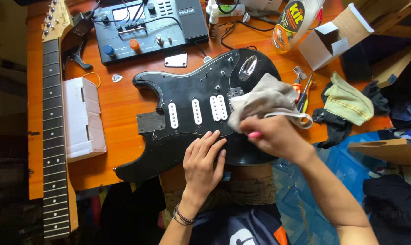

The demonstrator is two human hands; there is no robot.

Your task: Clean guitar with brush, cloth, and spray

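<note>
A black electric guitar body without its neck lies face up on the orange wooden table. It has a black pickguard and three white pickups. My left hand lies flat, fingers spread, on the lower edge of the body. My right hand grips a beige cloth that rests on the body near the bridge. A small pink object shows between the right fingers.
A detached guitar neck lies along the left table edge beside a white box. A black effects unit sits at the back. A polish bottle, an open cardboard box, tools and rags lie to the right.
</note>
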